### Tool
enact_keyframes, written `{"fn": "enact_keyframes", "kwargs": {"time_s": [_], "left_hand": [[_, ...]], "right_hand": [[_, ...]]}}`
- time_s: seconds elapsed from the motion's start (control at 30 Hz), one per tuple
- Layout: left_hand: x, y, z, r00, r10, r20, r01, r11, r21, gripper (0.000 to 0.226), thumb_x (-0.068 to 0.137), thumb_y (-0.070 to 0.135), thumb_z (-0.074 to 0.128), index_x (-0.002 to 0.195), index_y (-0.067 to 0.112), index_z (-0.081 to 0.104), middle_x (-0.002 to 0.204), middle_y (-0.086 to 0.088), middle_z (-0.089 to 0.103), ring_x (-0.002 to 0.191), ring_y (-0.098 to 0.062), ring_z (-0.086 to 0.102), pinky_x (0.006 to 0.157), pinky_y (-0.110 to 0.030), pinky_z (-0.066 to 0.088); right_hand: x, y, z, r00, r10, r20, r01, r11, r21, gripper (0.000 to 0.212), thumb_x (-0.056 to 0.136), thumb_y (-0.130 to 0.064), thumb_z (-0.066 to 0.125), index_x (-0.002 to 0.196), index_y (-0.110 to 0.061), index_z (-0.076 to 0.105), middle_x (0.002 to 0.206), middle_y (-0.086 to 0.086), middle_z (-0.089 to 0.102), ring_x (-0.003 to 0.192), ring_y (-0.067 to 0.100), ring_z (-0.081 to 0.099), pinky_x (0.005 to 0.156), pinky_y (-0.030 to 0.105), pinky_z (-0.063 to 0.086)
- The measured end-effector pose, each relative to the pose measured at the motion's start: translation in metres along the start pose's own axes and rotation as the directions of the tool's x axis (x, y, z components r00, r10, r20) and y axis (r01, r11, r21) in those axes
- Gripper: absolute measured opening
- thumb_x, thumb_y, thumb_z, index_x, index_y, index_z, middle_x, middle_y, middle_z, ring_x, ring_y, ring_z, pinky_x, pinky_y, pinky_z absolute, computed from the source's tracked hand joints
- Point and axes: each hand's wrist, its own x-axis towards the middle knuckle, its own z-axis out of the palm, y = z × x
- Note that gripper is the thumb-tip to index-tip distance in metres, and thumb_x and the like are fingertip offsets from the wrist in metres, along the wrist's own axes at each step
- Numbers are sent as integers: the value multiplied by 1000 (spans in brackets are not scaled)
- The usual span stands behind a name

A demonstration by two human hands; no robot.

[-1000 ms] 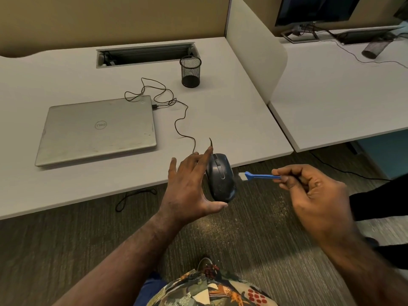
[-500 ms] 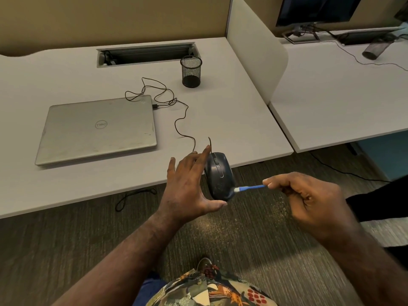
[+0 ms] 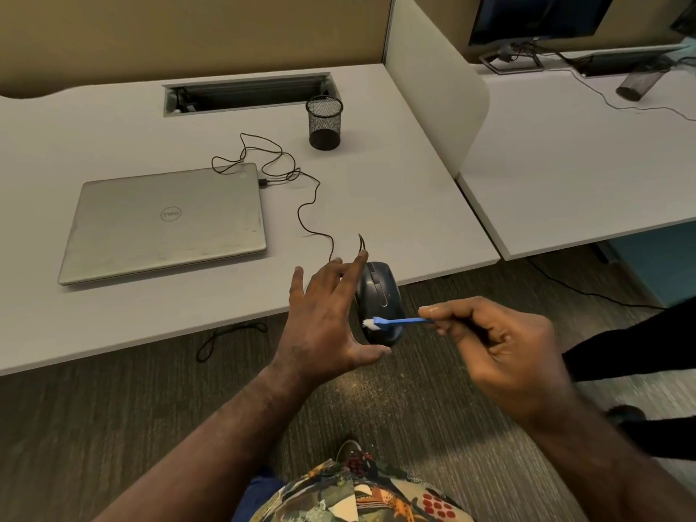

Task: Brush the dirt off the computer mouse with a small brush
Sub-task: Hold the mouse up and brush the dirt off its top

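Office: partitioned desks (image 3: 376, 205), laptop (image 3: 165, 220), monitor (image 3: 534, 16).

Even, soft indoor light; bright patch on carpet (image 3: 380, 401) below the hands; wide-angle bending at edges; mild blur overall.

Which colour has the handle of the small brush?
Blue, with white bristles; the brush shows best in the head view.

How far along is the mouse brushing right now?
Done: the left hand holds the mouse up, off the desk, and the right hand pinches the blue brush. In hand: the white bristles lie on the mouse's lower part. Left: the upper part near the wheel; whether any dirt remains cannot be told.
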Motion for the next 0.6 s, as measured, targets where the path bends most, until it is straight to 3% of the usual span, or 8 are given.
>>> {"fn": "enact_keyframes", "kwargs": {"time_s": [0.1,0.2,0.27,0.37,0.47,0.6], "left_hand": [[0,1,1,1000,2,4,-2,1000,-4,126,57,81,59,153,32,-7,148,-1,28,139,-18,21,115,-54,0],[-1,-2,0,1000,-11,3,11,1000,-4,127,56,80,60,153,33,-7,148,2,26,138,-15,18,115,-52,-2],[-2,-5,-1,1000,-17,2,17,1000,-2,128,55,79,63,153,32,-6,148,2,26,138,-15,19,116,-53,-1],[-1,-4,0,1000,-16,6,16,1000,0,127,55,79,61,153,32,-5,149,1,27,139,-16,19,116,-54,-1],[-1,-2,0,1000,-6,0,6,1000,-12,126,56,80,59,153,33,-7,149,2,26,139,-15,18,116,-54,0],[-1,-4,-2,1000,4,11,-3,999,-43,128,56,78,63,152,35,-9,150,1,27,140,-16,20,117,-55,2]], "right_hand": [[-3,0,7,1000,28,-8,-28,996,-83,25,85,-1,68,106,-15,72,94,-10,72,69,5,67,54,22,54],[-3,3,1,995,79,-63,-86,990,-115,24,85,2,64,103,-13,72,87,-8,70,57,2,60,46,7,41],[-1,3,-5,991,89,-96,-99,989,-106,22,87,-2,63,103,-15,72,83,-8,69,53,6,58,43,8,40],[1,-2,-6,996,47,-75,-53,995,-85,19,87,-11,62,104,-15,71,88,-8,71,60,9,64,46,20,50],[2,-6,-1,1000,-7,10,9,989,-149,24,84,1,64,104,-10,72,95,-6,72,75,-5,64,60,9,50],[10,1,-10,997,53,-62,-63,981,-181,24,85,3,62,104,-9,71,87,-6,68,61,-5,58,49,1,38]]}}
